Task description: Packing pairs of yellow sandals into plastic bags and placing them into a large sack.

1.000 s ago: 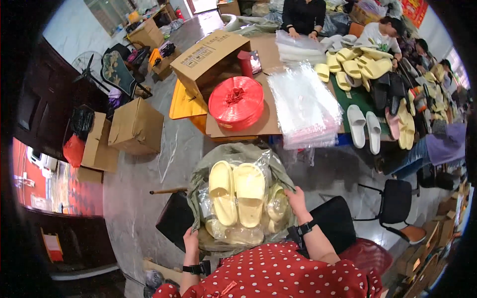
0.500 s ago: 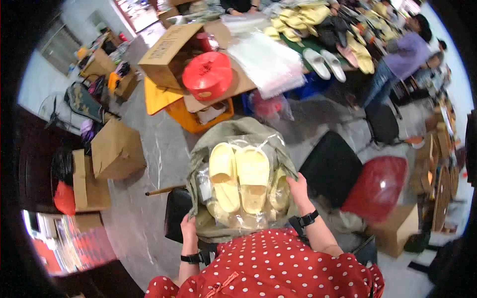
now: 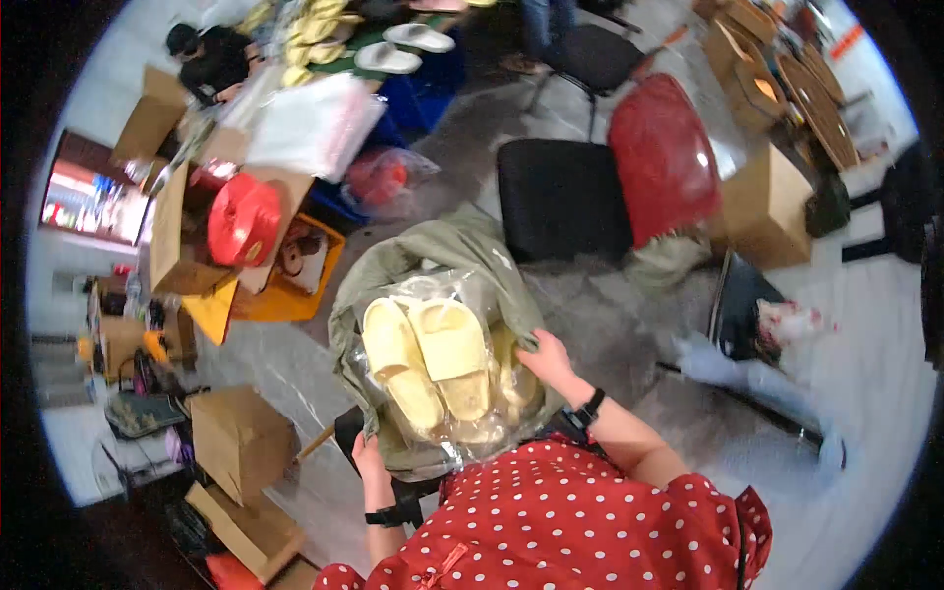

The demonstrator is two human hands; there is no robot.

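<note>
An olive-green sack (image 3: 472, 231) stands wide-mouthed in front of me. Inside it lies a pair of pale yellow slippers (image 3: 457, 344) in a clear plastic bag (image 3: 462, 285). More yellow footwear (image 3: 516, 379) in clear wrapping shows at the right side of the sack. My left hand (image 3: 369, 457) is closed on the sack's near left rim. Its right rim is gripped by my right hand (image 3: 548, 359), with the fingertips partly hidden by the cloth. Both hands are apart from the slippers.
Ahead to the left, a table bears a red ribbon roll (image 3: 243, 221), clear plastic sheets (image 3: 310, 123) and light slippers (image 3: 418, 37). A black chair seat (image 3: 565, 192) and red chair back (image 3: 667, 157) stand beyond the sack. Cardboard box (image 3: 236, 442) at left; a person (image 3: 216, 64) sits far left.
The view has turned to the right, so the table and boxes appear farther left. Both hands still hold the sack's rim, and the slippers remain inside.
</note>
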